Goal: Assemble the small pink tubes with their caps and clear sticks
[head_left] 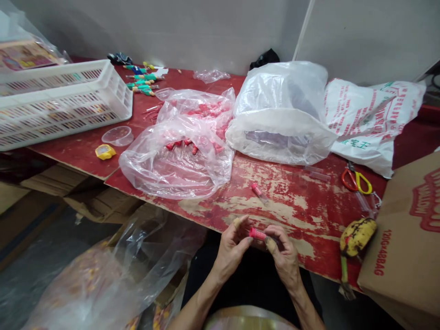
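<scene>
head cam | looks fwd/dn | hands near, btm ctr | tbl beyond | wall at back

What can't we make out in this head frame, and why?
All head view:
Red-capped tube in hand: one end, mostly covered by the right hand.
White marks on it: too small to read.
Translucent white bag: contents, behind cloudy film.
White basket: left end, cut off by frame edge.
Cardboard carton: right side, cut off by frame edge.
</scene>
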`<state>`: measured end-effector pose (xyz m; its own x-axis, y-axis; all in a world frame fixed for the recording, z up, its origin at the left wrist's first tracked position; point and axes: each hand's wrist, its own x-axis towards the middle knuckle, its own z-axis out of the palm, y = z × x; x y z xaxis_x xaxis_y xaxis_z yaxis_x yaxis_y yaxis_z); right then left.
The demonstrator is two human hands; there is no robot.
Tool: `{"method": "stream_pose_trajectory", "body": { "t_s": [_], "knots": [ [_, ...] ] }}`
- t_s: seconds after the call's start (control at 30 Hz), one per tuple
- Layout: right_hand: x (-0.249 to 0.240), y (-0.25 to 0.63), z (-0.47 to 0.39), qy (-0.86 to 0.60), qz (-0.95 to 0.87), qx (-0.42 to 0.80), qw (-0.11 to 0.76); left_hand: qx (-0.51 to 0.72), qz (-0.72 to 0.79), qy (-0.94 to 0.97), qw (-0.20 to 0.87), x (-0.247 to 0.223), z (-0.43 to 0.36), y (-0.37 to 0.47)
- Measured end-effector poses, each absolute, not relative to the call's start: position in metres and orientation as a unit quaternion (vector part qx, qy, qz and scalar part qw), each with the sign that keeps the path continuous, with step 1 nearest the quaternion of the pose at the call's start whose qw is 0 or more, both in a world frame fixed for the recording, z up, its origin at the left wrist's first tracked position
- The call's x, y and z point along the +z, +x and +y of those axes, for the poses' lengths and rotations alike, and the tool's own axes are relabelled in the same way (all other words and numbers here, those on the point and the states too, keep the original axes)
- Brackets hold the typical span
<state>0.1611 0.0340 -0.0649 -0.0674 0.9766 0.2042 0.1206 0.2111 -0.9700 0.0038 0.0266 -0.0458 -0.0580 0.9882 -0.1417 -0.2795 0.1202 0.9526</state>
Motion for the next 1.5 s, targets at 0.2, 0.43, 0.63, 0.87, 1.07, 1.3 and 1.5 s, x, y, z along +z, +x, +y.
{"method": "stream_pose_trajectory", "body": {
  "t_s": [0.2,0.43,0.63,0.87,1.07,1.3,1.5],
  "knots": [
    [-0.0615,0.1596,0.0326,-0.461,-0.598,0.429,0.496,0.553,0.492,0.341,0.579,-0.0457,0.0274,0.0041],
    [-0.0615,0.1598,0.033,-0.465,-0.59,0.429,0.501,0.563,0.473,0.351,0.58,-0.0426,0.0259,0.0047],
    [-0.0605,0.1592,0.0326,-0.462,-0.594,0.437,0.493,0.553,0.504,0.354,0.561,-0.0465,0.0276,0.0038],
    [-0.0611,0.1594,0.0331,-0.472,-0.59,0.425,0.498,0.569,0.485,0.346,0.567,-0.0404,0.0259,0.0055],
    [-0.0595,0.1593,0.0323,-0.464,-0.599,0.434,0.488,0.567,0.478,0.323,0.588,-0.0469,0.0269,0.0044],
    [-0.06,0.1587,0.0332,-0.461,-0.589,0.432,0.503,0.569,0.466,0.344,0.584,-0.0416,0.0243,0.0053],
    [-0.0617,0.1583,0.0317,-0.462,-0.586,0.443,0.497,0.531,0.517,0.381,0.552,-0.0451,0.0261,0.0025]
  ]
}}
